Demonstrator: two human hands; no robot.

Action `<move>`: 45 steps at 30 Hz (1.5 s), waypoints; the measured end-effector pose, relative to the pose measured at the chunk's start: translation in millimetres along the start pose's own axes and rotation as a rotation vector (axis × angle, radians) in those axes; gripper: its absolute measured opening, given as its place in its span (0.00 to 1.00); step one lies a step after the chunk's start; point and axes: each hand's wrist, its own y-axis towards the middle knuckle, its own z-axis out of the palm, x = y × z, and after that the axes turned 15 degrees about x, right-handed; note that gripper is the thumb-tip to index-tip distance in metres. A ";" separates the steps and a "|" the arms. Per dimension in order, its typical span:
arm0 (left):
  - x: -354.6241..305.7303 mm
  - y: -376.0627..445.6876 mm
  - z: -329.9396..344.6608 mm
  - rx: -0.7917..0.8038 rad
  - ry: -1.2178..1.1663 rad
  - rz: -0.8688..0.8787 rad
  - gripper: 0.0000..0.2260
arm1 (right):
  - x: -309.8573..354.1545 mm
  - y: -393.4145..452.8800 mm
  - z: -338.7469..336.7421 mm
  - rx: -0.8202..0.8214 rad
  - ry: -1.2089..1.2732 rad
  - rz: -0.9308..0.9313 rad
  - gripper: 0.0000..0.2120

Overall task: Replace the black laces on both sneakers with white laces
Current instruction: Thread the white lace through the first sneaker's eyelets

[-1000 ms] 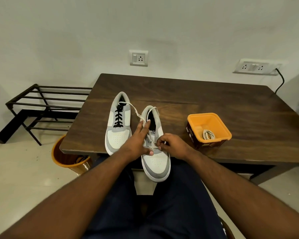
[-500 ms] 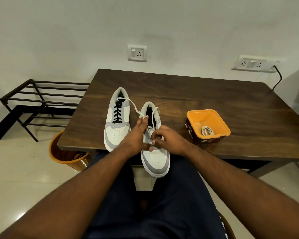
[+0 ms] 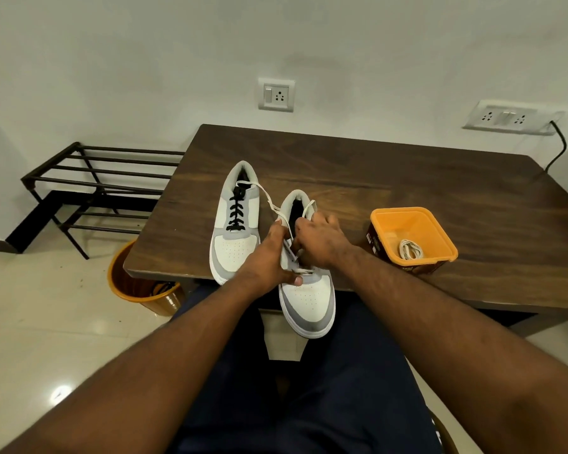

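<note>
1. The near sneaker [image 3: 309, 299] is hanging its toe over the table [image 3: 440, 191] edge toward the lap, probably so both hands can reach its eyelets.
2. The right hand [image 3: 322, 239] is curling over the tongue, apparently pinching the white lace [image 3: 269, 199]; the exact grip is hidden.
3. The left hand [image 3: 269, 257] is bracing the shoe's side with straight fingers, thumb pressing near the lowest eyelets, likely to steady it.
4. The lace's loose end is trailing across the far sneaker [image 3: 235, 224], which is still wearing its black lace [image 3: 236, 211].
5. I am counting two sneakers, one black lace remaining, and one spare white lace [image 3: 410, 249] waiting coiled in one orange tub [image 3: 387, 217].
6. One orange bin [image 3: 125, 283] is standing below.
</note>
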 end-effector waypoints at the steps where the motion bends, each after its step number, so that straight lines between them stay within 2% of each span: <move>1: 0.3 0.3 -0.2 0.003 0.000 -0.008 0.42 | 1.3 0.9 0.5 0.029 0.013 0.012 0.13; 5: 0.4 1.4 -1.9 0.015 0.016 -0.021 0.40 | 3.5 4.3 2.6 0.080 -0.054 -0.028 0.13; 10: -5.2 1.1 -4.2 0.021 0.104 -0.030 0.38 | -18.9 7.1 -33.1 -0.086 -0.288 -0.016 0.13; 15: -8.7 2.0 -7.5 0.053 0.172 -0.032 0.36 | -22.1 6.4 -41.4 -0.070 -0.408 -0.067 0.13; 19: -10.8 3.5 -13.5 0.066 0.134 -0.027 0.28 | -27.3 -0.3 -49.7 -0.049 -0.439 -0.056 0.17; 22: -15.6 6.4 -13.1 -0.023 -0.087 -0.006 0.17 | -24.6 -4.3 -62.7 0.017 -0.207 -0.050 0.15; 24: -23.0 4.9 -10.8 -0.047 -0.120 0.016 0.11 | -21.4 -9.7 -71.1 0.043 -0.026 -0.046 0.21; 27: -24.7 -7.3 -5.5 -0.130 -0.259 0.020 0.01 | -26.7 -31.8 -77.2 0.182 0.490 -0.114 0.24; 29: -19.5 -24.9 1.7 -0.155 -0.369 -0.040 0.01 | -35.3 -55.0 -76.5 0.223 0.757 -0.182 0.22; 31: -16.6 -43.8 11.8 -0.156 -0.415 -0.026 0.03 | -38.7 -74.5 -71.8 0.240 0.826 -0.240 0.18; 34: -38.4 -64.2 22.7 -0.167 -0.511 0.111 0.02 | -26.1 -91.5 -56.2 0.160 0.993 -0.299 0.14; 36: -50.2 -72.9 26.9 -0.234 -0.646 0.176 0.09 | -16.5 -97.4 -39.1 0.025 1.229 -0.288 0.12; 38: -50.3 -79.9 25.5 -0.325 -0.833 0.183 0.10 | -13.2 -99.6 -20.1 -0.092 1.414 -0.232 0.07; 40: -44.2 -81.8 22.4 -0.372 -0.910 0.130 0.08 | -10.8 -99.9 -3.2 -0.158 1.480 -0.175 0.03; 43: -48.4 -79.7 21.7 -0.197 -0.720 0.136 0.07 | 2.3 -98.6 10.8 -0.185 1.521 -0.146 0.03; 45: -55.1 -71.9 24.4 -0.166 -0.576 0.162 0.05 | 11.9 -95.2 13.5 -0.209 1.528 -0.154 0.04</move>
